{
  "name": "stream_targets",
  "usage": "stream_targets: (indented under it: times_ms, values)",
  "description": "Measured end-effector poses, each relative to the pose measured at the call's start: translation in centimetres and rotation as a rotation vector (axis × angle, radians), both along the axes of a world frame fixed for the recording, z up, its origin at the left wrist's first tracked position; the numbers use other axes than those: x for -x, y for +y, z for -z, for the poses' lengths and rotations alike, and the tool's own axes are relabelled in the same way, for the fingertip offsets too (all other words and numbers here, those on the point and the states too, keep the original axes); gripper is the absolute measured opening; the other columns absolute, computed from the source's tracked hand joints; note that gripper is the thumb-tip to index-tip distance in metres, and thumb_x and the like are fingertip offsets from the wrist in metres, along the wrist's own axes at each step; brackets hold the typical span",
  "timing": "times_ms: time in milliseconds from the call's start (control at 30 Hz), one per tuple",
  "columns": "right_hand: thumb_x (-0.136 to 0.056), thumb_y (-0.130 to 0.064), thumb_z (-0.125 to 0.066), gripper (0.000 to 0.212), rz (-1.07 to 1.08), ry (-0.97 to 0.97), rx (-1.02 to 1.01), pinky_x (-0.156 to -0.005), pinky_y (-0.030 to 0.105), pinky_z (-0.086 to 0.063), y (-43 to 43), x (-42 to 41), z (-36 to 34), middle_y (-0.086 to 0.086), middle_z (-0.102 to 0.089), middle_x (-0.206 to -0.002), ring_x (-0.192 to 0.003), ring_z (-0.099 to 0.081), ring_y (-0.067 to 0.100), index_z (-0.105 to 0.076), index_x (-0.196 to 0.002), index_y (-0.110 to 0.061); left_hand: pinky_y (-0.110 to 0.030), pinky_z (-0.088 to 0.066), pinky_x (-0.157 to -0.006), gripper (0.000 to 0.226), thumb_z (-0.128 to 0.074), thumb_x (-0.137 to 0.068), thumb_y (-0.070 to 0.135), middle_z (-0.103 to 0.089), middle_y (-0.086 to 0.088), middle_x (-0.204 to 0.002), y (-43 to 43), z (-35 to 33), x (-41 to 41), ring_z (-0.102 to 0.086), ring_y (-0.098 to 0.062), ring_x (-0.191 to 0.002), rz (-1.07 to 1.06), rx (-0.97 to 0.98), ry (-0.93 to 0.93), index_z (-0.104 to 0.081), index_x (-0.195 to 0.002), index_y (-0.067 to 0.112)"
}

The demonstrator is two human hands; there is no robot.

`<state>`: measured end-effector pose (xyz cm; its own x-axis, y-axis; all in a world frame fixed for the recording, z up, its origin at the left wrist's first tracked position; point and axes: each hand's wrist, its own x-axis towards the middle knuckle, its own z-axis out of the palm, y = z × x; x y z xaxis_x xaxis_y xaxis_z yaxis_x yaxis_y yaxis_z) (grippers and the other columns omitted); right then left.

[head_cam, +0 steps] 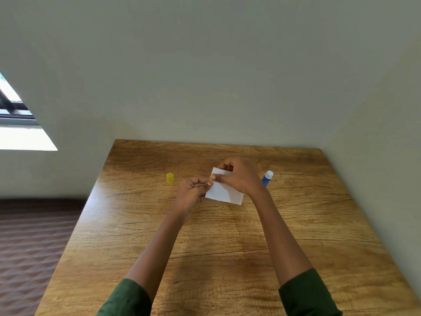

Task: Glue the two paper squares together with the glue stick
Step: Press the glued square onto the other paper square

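Pressing white paper squares (224, 190) at frame centre, both hands' fingers (213, 177) pinch their left edge above the table (227, 247). Glue stick (267, 177) lies uncapped just right; gluing seems nearly finished.

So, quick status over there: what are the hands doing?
Both hands pinching the paper, left, right. Glue stick standing uncapped behind right wrist, yellow cap aside. Nothing in the way.

both hands (214, 182) apparently pinched together
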<state>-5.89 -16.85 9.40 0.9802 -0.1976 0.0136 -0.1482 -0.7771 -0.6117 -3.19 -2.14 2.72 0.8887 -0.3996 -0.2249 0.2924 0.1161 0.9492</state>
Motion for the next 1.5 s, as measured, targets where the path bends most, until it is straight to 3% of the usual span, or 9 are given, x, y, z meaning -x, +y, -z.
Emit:
stream_targets:
  times_ms: [367,600,733,800,900,1000,1167,1300,1500]
  values:
    - [-0.074,-0.033,-0.077,0.021,0.056,-0.067,-0.087,-0.062,0.026,-0.04,-0.9,-1.2,-1.3,-0.001,-0.067,-0.082,-0.078,-0.06,0.015,-0.069,-0.077,-0.014,-0.037,-0.058,-0.08,0.012,-0.062,-0.081,-0.004,-0.073,-0.019,-0.092,1.1,0.4,0.2,-0.071,-0.029,-0.088,0.067,-0.017,-0.072,-0.069,-0.091,-0.001]
    - [-0.075,-0.031,-0.077,0.023,0.009,-0.011,-0.061,-0.056,0.022,-0.036,-1.1,-0.9,-1.7,-0.006,-0.059,-0.073,-0.066,-0.052,0.009,-0.064,-0.073,-0.013,-0.029,-0.058,-0.072,0.018,-0.054,-0.088,0.004,-0.074,-0.012,-0.093,1.3,-0.3,-0.5,-0.071,-0.025,-0.086,0.054,-0.017,-0.082,-0.069,-0.098,0.005]
    - [-0.076,-0.037,-0.075,0.026,-0.037,0.044,0.011,-0.052,0.021,-0.029,-0.6,-1.0,-1.8,-0.011,-0.053,-0.065,-0.059,-0.046,0.004,-0.064,-0.074,-0.013,-0.026,-0.058,-0.073,0.018,-0.068,-0.081,0.015,-0.073,-0.01,-0.091,0.3,-0.7,-0.3,-0.07,-0.019,-0.084,0.13,-0.141,-0.184,-0.071,-0.096,0.006]
    - [-0.077,-0.04,-0.073,0.029,0.01,0.031,0.02,-0.06,0.024,-0.037,-0.2,-1.1,-1.3,-0.005,-0.063,-0.083,-0.073,-0.054,0.011,-0.067,-0.088,-0.014,-0.032,-0.059,-0.074,0.014,-0.07,-0.079,0.012,-0.072,-0.015,-0.089,-0.2,-0.6,-0.2,-0.07,-0.026,-0.085,0.091,-0.123,-0.149,-0.07,-0.09,0.003]
    - [-0.079,-0.044,-0.069,0.058,0.164,-0.133,0.03,-0.099,0.039,-0.039,-0.2,-0.5,0.0,0.001,-0.053,-0.133,-0.12,-0.047,0.02,-0.05,-0.128,-0.021,-0.03,-0.06,-0.07,0.007,-0.068,-0.08,0.01,-0.071,-0.015,-0.088,-0.3,-0.4,-0.3,-0.07,-0.026,-0.083,-0.017,-0.007,-0.013,-0.069,-0.084,0.003]
    - [-0.076,-0.042,-0.072,0.076,0.318,-0.327,-0.211,-0.105,0.037,-0.037,0.4,1.3,1.4,0.003,-0.044,-0.142,-0.131,-0.039,0.02,-0.036,-0.139,-0.019,-0.025,-0.058,-0.066,0.012,-0.064,-0.084,0.011,-0.071,-0.014,-0.091,0.1,-0.5,-0.3,-0.071,-0.023,-0.083,-0.079,0.135,0.067,-0.067,-0.089,0.001]
    - [-0.07,-0.027,-0.081,0.074,0.439,-0.219,-0.779,-0.082,0.029,-0.055,2.8,3.5,3.9,0.005,-0.065,-0.117,-0.098,-0.064,0.007,-0.035,-0.128,-0.023,-0.026,-0.059,-0.07,0.018,-0.06,-0.087,0.012,-0.074,-0.01,-0.086,-0.2,-0.7,0.1,-0.072,-0.02,-0.08,-0.046,0.201,0.111,-0.065,-0.099,-0.001]
    - [-0.068,-0.016,-0.083,0.064,0.462,-0.284,-0.78,-0.066,0.015,-0.053,2.6,3.5,4.6,-0.007,-0.068,-0.094,-0.08,-0.066,-0.004,-0.042,-0.117,-0.026,-0.024,-0.058,-0.067,0.02,-0.065,-0.081,0.009,-0.074,-0.013,-0.087,-0.6,-0.6,0.7,-0.072,-0.02,-0.077,-0.024,0.201,0.115,-0.066,-0.099,-0.002]
    - [-0.084,-0.018,-0.068,0.045,0.454,-0.25,-0.831,-0.073,0.035,-0.06,1.2,3.4,4.4,0.008,-0.074,-0.095,-0.08,-0.073,0.023,-0.051,-0.125,-0.011,-0.027,-0.059,-0.069,0.016,-0.069,-0.076,0.003,-0.074,-0.016,-0.085,-0.1,-1.2,0.0,-0.072,-0.02,-0.075,0.027,0.149,0.082,-0.066,-0.092,-0.001]
